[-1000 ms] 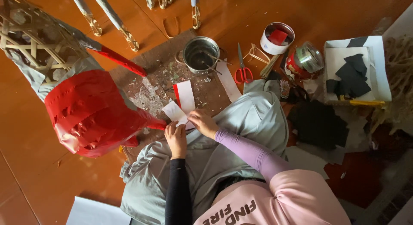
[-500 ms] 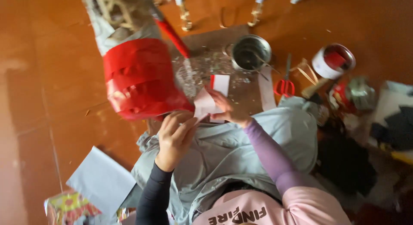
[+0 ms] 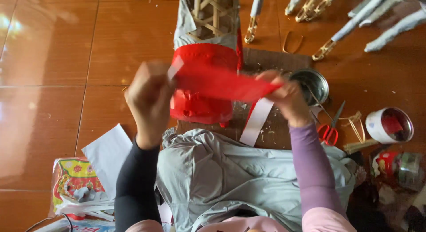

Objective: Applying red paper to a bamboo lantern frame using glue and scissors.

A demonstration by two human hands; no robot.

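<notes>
Compared with half a second ago, we now have both hands raised and spread apart, a long red paper strip [image 3: 222, 83] stretched between them where a small white piece was held before. At the far left lies a colourful printed packet [image 3: 73, 178] with white paper scraps on it, and beside it a plain white paper sheet [image 3: 108, 152]. Our left hand [image 3: 148, 101] pinches the strip's left end; our right hand [image 3: 288, 99] grips the right end — the strip hangs taut above the red-papered bamboo frame [image 3: 206, 54]. Just behind the right hand stands a round metal tin [image 3: 313, 83]; we cannot tell its contents. Red-handled scissors [image 3: 329, 130] lie beside it. Further right sits a white cup [image 3: 389, 125] holding red paint, then a blurred jar [image 3: 399, 167].
</notes>
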